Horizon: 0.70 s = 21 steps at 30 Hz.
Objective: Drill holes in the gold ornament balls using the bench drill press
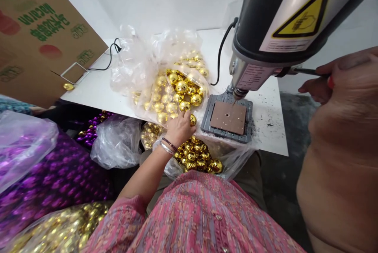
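Observation:
My left hand [179, 127] reaches to the front edge of an open clear plastic bag, its thumb and fingers closed around a shiny gold ball [193, 119]. More gold balls [181, 87] fill the bag beside it. On the right, my right hand [345, 75] grips the lever [310, 71] of a bench drill press [251, 40]; a bit of red shows between the fingers. Under the chuck [239, 93], a brown square board [228, 117] with a small dark hole lies on the grey base plate [208, 121]. No ball sits on the board.
A plastic bag of gold balls [197, 154] hangs at my lap below the white table's edge [279, 142]. Large bags of purple [53, 170] and gold balls stand at lower left. A printed cardboard box [38, 44] rises behind them. Dark specks lie near the drill base.

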### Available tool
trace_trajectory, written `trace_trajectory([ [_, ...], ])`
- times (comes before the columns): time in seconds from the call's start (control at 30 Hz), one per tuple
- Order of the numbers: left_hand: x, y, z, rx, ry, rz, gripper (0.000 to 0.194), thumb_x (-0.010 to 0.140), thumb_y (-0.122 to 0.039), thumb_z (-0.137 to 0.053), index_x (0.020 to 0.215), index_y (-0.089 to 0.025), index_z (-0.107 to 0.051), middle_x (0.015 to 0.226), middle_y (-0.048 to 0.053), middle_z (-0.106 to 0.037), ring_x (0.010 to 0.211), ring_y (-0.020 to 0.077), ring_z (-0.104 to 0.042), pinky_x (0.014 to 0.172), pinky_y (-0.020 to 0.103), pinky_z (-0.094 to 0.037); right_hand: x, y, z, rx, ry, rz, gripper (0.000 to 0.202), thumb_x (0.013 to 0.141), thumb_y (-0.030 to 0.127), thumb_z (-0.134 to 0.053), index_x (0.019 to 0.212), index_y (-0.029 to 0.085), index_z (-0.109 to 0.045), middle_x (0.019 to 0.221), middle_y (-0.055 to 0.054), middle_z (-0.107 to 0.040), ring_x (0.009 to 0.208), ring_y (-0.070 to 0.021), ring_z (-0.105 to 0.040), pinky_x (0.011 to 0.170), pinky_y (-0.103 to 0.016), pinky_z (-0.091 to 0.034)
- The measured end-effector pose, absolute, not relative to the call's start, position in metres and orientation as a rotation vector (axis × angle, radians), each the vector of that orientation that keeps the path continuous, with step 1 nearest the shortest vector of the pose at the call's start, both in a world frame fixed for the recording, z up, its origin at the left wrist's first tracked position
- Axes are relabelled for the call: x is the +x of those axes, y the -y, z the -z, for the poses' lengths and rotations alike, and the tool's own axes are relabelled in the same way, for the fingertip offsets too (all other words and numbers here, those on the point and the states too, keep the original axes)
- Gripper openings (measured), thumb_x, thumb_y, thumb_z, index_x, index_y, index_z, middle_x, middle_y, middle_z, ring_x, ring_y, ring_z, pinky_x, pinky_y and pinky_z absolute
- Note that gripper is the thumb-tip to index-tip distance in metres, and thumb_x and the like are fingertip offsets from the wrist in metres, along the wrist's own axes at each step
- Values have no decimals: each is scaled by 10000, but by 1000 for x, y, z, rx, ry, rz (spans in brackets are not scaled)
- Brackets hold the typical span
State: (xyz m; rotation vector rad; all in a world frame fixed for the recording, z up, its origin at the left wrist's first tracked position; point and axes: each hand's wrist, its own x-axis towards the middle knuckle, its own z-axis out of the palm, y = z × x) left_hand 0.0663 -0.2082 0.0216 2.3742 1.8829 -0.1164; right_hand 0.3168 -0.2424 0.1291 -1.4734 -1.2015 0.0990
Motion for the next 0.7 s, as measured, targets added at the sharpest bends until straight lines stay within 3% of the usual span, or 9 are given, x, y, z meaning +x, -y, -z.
trace_trajectory([
  [0.07,63,211,-19,2371,-1823,68,434,892,-318,-567,1301,-173,-557,1155,151,-687,1001,293,-683,808,382,-490,310,242,-134,-1482,1083,-118,171,890,227,-452,785,147,-561,725,12,-531,622,-25,-501,649,-255,-400],
  [0.17,56,213,-19,2248,-1732,-250,511,818,-339,-650,1303,-210,-549,1129,110,-695,955,263,-679,788,354,-488,310,240,-130,-1409,1046,-125,173,879,286,-477,877,166,-602,718,32,-533,612,-27,-513,632,-240,-386],
  [0.27,56,214,-24,1803,-1584,-736,525,776,-370,-699,1252,-224,-530,992,57,-692,839,187,-656,717,297,-479,317,237,-123,-1387,1040,-74,140,842,275,-520,848,164,-605,633,37,-496,570,-41,-506,599,-231,-362],
  [0.33,62,213,-27,1438,-1386,-882,483,783,-391,-702,1197,-227,-514,896,26,-672,756,142,-636,656,263,-461,319,237,-121,-1405,1051,-50,145,836,301,-538,839,168,-596,651,31,-512,567,-44,-506,585,-230,-364],
  [0.53,95,201,-14,958,-1103,-723,396,765,-492,-745,980,-189,-609,843,21,-643,673,93,-622,537,199,-387,321,234,-140,-1449,1139,-13,224,889,332,-472,773,152,-535,691,18,-520,583,-28,-480,578,-220,-323],
  [0.7,116,189,-9,1123,-1154,-671,360,827,-481,-694,1040,-192,-666,940,34,-672,627,69,-597,509,190,-372,334,207,-177,-1545,1209,-61,392,956,407,-362,761,131,-560,726,24,-453,679,28,-493,627,-171,-331],
])
